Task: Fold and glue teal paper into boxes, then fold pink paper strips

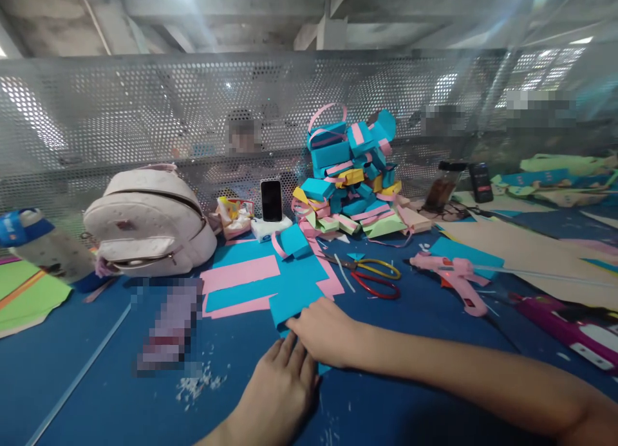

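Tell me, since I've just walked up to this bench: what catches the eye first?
The tall heap of folded blue, pink and yellow paper pieces at the back, against the perforated screen. In front, both hands, left hand and right hand, press flat on a blue paper sheet. A pink glue gun lies to the right.

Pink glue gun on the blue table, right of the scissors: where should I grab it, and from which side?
The pink glue gun lies flat on its side, nozzle toward the left near the scissors, handle slanting toward the near edge. Probably best to take the handle, coming from above on the near-right side with the right hand; its front end may be hot.
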Demonstrator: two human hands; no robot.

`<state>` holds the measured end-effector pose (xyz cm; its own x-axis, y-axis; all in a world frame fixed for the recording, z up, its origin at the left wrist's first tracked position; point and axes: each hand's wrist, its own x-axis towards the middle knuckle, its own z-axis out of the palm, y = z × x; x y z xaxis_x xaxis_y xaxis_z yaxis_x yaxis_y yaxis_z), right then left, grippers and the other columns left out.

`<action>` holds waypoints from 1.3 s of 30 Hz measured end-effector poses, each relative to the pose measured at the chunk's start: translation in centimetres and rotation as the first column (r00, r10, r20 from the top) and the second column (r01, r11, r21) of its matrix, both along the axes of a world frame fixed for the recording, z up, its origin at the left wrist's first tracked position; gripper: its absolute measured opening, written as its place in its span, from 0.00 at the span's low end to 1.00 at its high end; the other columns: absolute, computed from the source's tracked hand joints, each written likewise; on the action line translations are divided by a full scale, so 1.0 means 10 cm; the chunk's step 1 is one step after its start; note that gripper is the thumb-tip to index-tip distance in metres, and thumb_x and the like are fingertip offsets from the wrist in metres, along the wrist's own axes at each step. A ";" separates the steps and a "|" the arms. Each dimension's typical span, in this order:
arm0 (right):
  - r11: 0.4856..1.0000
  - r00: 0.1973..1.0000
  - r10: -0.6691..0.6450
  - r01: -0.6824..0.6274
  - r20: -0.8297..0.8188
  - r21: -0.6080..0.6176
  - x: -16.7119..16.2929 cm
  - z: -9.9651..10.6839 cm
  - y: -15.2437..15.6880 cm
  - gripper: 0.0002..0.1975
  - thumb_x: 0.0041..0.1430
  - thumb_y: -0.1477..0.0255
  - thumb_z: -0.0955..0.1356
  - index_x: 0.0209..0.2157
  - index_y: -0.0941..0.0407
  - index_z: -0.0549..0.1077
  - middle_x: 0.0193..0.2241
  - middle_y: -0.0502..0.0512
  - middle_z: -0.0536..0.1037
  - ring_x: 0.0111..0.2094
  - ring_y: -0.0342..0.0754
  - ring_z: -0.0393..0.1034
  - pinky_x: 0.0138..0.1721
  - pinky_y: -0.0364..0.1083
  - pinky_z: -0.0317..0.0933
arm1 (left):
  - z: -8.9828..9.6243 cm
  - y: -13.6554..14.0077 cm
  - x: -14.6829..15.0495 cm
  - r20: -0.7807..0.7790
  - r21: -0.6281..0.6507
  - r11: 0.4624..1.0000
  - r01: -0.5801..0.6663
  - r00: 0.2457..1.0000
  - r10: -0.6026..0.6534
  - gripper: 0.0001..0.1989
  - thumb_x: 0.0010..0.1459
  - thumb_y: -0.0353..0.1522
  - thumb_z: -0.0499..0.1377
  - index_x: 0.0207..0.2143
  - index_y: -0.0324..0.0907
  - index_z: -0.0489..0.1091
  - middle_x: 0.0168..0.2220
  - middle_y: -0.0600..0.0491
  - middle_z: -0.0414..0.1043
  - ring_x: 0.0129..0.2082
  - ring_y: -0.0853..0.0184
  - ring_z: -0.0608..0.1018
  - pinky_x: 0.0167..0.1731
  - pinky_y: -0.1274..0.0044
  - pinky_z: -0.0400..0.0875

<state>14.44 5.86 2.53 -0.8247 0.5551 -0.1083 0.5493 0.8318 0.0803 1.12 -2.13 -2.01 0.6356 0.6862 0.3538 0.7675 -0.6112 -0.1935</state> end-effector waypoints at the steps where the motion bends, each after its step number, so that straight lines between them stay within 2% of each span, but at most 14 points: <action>1: 1.000 1.000 -0.005 0.005 0.004 -0.004 -0.01 0.01 0.00 0.08 0.61 0.75 0.66 0.42 0.56 0.73 0.29 0.58 0.81 0.31 0.55 0.77 0.26 0.46 0.56 | 0.00 0.00 0.00 0.004 -0.010 1.000 0.001 1.000 -0.001 0.10 0.59 0.28 0.59 0.43 0.35 0.74 0.44 0.42 0.80 0.43 0.52 0.82 0.42 0.63 0.80; 4: 1.000 1.000 -0.020 0.020 0.014 -0.006 0.01 0.03 -0.03 0.09 0.61 0.76 0.66 0.43 0.57 0.73 0.30 0.59 0.81 0.32 0.56 0.77 0.27 0.47 0.57 | 0.02 -0.01 0.00 0.014 -0.036 0.999 -0.012 1.000 0.012 0.10 0.61 0.28 0.58 0.44 0.35 0.74 0.44 0.42 0.80 0.46 0.51 0.81 0.42 0.63 0.80; 12: 0.998 0.998 -0.058 0.057 0.033 0.015 0.23 0.03 -0.12 0.17 0.58 0.76 0.68 0.50 0.57 0.72 0.27 0.60 0.80 0.31 0.56 0.77 0.29 0.45 0.57 | 0.07 -0.04 -0.01 -0.063 -0.058 0.998 -0.024 0.998 0.021 0.19 0.65 0.31 0.54 0.55 0.33 0.68 0.54 0.38 0.74 0.52 0.52 0.78 0.45 0.65 0.79; 16: 0.997 0.997 -0.069 0.068 0.046 0.027 0.31 0.01 -0.13 0.24 0.57 0.77 0.68 0.56 0.55 0.68 0.27 0.60 0.80 0.29 0.57 0.77 0.25 0.44 0.55 | 0.02 -0.04 -0.02 -0.115 0.014 1.000 -0.005 0.993 0.006 0.18 0.66 0.29 0.51 0.54 0.31 0.70 0.53 0.37 0.75 0.52 0.51 0.78 0.44 0.65 0.79; 20: 0.997 0.996 -0.064 0.060 0.064 0.049 0.34 0.02 -0.14 0.27 0.58 0.77 0.67 0.59 0.53 0.66 0.26 0.59 0.81 0.28 0.57 0.77 0.23 0.44 0.53 | -0.09 -0.06 -0.04 -0.131 0.094 0.995 0.043 0.991 -0.030 0.17 0.65 0.25 0.49 0.51 0.26 0.71 0.50 0.35 0.76 0.50 0.49 0.79 0.43 0.64 0.79; 23: 0.996 0.996 -0.047 0.041 0.079 0.073 0.33 0.04 -0.14 0.29 0.58 0.76 0.68 0.61 0.53 0.64 0.26 0.59 0.81 0.27 0.57 0.78 0.22 0.44 0.53 | -0.16 -0.08 -0.05 -0.143 0.143 0.988 0.052 0.989 -0.032 0.17 0.64 0.23 0.49 0.51 0.27 0.71 0.50 0.35 0.77 0.50 0.50 0.80 0.43 0.64 0.77; 29: 0.996 0.998 -0.052 0.049 0.039 0.076 0.33 0.08 -0.13 0.19 0.62 0.74 0.65 0.55 0.52 0.69 0.26 0.57 0.81 0.28 0.56 0.78 0.23 0.43 0.52 | -0.20 -0.08 -0.06 -0.132 0.182 0.983 0.034 0.991 -0.010 0.16 0.66 0.24 0.49 0.51 0.30 0.72 0.50 0.38 0.78 0.50 0.53 0.80 0.45 0.65 0.75; 39: 0.996 0.999 -0.035 0.032 0.034 0.086 0.34 0.06 -0.12 0.17 0.62 0.75 0.65 0.53 0.54 0.70 0.25 0.57 0.80 0.28 0.54 0.77 0.23 0.43 0.51 | -0.18 -0.06 -0.05 -0.089 0.186 0.982 0.035 0.996 -0.019 0.15 0.67 0.26 0.49 0.50 0.31 0.72 0.48 0.40 0.79 0.48 0.53 0.81 0.43 0.67 0.76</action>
<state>17.89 4.65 3.08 -0.8018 0.5911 -0.0882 0.5725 0.8020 0.1703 0.58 -2.74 -3.83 0.6865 0.5955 0.4173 0.7268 -0.5780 -0.3710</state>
